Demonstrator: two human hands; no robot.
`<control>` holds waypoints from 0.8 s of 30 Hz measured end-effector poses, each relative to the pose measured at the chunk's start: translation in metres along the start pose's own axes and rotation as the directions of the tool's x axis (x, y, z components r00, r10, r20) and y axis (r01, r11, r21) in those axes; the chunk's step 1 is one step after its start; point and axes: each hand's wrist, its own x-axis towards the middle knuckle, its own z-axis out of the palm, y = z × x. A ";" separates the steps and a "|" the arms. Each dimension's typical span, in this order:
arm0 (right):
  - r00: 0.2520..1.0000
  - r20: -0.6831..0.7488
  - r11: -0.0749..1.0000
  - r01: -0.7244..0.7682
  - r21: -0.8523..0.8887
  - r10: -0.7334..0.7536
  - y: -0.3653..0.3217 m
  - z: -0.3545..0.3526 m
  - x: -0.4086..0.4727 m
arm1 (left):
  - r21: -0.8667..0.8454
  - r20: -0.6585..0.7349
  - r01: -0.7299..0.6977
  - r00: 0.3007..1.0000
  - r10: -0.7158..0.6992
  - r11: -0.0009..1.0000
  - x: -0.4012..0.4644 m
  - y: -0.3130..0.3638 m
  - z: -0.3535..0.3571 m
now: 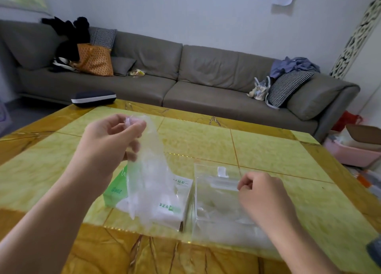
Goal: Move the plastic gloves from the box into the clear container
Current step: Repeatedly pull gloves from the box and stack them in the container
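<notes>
while left hand (pixel 111 137) pinches glove (pixel 148 177) top — long axis vertical, right hand (pixel 261 193) grip curled, contents unclear

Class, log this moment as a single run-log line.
left hand pinches plastic glove above box | right hand at clear container, grip unclear | glove not yet in

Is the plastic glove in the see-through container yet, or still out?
Out. The left hand pinches the plastic glove, which dangles above the box, beside the clear container.
</notes>
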 end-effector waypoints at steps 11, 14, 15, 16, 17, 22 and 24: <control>0.903 0.104 0.631 0.205 0.748 -0.417 -0.020 -0.022 -0.014 | -0.008 0.428 0.034 0.904 -0.027 0.999 -0.038 0.026 0.039; 0.759 0.115 0.530 0.329 0.781 -0.641 -0.024 -0.036 -0.018 | 0.067 0.617 0.055 0.783 -0.084 0.996 -0.043 0.026 0.049; 0.724 0.125 0.510 0.342 0.789 -0.678 -0.025 -0.039 -0.018 | 0.067 0.664 0.062 0.742 -0.091 0.996 -0.045 0.023 0.053; 0.702 0.143 0.498 0.331 0.802 -0.697 -0.026 -0.042 -0.018 | 0.059 0.699 0.077 0.709 -0.096 0.995 -0.047 0.021 0.056; 0.696 0.161 0.487 0.300 0.820 -0.700 -0.025 -0.043 -0.017 | 0.057 0.722 0.100 0.683 -0.110 0.993 -0.049 0.019 0.058; 0.765 0.212 0.483 0.145 0.864 -0.608 -0.014 -0.039 -0.010 | 0.089 0.738 0.168 0.651 -0.178 0.982 -0.050 0.014 0.062; 0.776 0.217 0.488 0.131 0.863 -0.593 -0.011 -0.039 -0.008 | 0.059 0.669 0.228 0.714 -0.208 0.972 -0.046 0.013 0.061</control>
